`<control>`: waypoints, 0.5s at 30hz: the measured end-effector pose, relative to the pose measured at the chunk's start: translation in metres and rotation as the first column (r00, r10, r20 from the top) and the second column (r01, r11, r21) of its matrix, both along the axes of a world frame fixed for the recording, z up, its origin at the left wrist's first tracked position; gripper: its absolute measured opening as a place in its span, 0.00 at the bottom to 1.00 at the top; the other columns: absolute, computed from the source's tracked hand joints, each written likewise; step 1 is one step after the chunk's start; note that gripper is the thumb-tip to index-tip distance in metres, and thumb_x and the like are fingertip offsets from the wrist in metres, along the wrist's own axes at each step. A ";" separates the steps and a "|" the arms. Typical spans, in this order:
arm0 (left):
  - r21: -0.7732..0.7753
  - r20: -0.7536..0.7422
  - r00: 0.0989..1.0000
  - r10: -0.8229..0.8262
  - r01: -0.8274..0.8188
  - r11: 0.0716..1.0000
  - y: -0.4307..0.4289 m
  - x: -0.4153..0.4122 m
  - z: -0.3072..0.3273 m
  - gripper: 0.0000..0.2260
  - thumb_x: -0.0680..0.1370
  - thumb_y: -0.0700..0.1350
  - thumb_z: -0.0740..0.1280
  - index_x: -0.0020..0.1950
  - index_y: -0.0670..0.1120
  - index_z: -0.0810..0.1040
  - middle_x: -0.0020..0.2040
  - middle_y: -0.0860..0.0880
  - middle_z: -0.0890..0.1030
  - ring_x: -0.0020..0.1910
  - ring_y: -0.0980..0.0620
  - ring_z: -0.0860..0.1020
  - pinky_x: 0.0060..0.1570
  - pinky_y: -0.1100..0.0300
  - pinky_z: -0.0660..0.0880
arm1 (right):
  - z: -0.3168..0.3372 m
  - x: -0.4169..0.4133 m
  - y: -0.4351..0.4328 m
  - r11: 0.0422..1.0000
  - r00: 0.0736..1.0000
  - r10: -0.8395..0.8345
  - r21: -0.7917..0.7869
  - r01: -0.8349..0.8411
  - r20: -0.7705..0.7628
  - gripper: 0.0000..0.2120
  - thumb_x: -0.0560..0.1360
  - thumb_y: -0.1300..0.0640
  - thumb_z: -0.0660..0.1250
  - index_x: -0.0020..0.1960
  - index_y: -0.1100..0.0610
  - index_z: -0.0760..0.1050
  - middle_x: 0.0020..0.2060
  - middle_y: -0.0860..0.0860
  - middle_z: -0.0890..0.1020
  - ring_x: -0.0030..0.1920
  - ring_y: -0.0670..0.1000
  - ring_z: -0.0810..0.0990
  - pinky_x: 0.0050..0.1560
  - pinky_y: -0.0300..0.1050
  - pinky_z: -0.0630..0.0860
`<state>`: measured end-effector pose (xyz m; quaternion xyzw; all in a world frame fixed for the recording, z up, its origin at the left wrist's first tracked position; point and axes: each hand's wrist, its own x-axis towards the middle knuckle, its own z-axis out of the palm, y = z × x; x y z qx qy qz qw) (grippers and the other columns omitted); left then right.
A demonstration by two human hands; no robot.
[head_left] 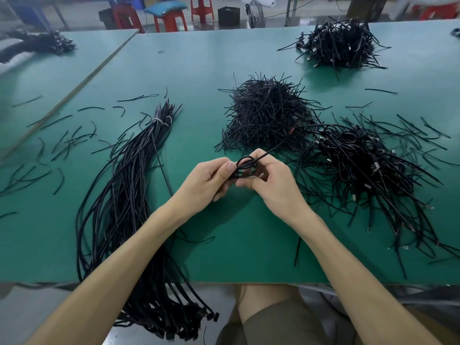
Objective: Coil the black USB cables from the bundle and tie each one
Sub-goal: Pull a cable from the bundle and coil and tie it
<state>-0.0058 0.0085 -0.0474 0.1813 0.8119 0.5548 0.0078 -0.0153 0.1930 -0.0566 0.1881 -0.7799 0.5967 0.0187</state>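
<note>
Even soft light, blurred warped edges

Green table [224, 245]: matte top, directly under the left hand [206, 178] and right hand [273, 183].
Second green table [49, 78]: abuts the first, far left of the left hand.
Red stools [171, 21]: several on the floor, well beyond both hands; one carries a blue cushion [165, 7].
Black crate [230, 13] and round fan [255, 14]: just beside each other, far ahead of the right hand.
Olive shorts [273, 324]: nearer than the hands, below the table edge.
</note>
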 end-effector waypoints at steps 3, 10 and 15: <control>0.040 0.019 0.999 0.027 -0.028 0.999 0.002 0.000 -0.002 0.19 0.84 0.55 0.56 0.37 0.48 0.68 0.28 0.55 0.70 0.24 0.54 0.65 0.25 0.64 0.64 | -0.001 -0.001 0.001 0.997 0.994 -0.027 0.074 0.035 -0.106 0.10 0.74 0.70 0.71 0.49 0.57 0.80 0.46 0.51 0.80 0.45 0.49 0.79 0.45 0.43 0.76; -0.016 -0.013 0.994 0.107 -0.107 0.994 -0.001 -0.004 -0.008 0.21 0.85 0.60 0.56 0.34 0.54 0.66 0.28 0.57 0.67 0.27 0.55 0.63 0.28 0.63 0.63 | -0.001 0.001 0.000 0.998 0.996 -0.005 0.063 0.010 -0.085 0.04 0.78 0.59 0.72 0.52 0.57 0.81 0.46 0.48 0.85 0.49 0.50 0.83 0.52 0.56 0.79; -0.002 -0.012 0.993 0.117 -0.117 0.993 -0.002 -0.006 -0.010 0.21 0.83 0.63 0.56 0.36 0.52 0.64 0.29 0.58 0.64 0.27 0.56 0.61 0.28 0.63 0.62 | -0.001 0.001 0.001 1.000 1.000 0.020 0.012 -0.020 -0.018 0.12 0.79 0.68 0.64 0.55 0.56 0.81 0.45 0.49 0.85 0.46 0.53 0.83 0.47 0.60 0.80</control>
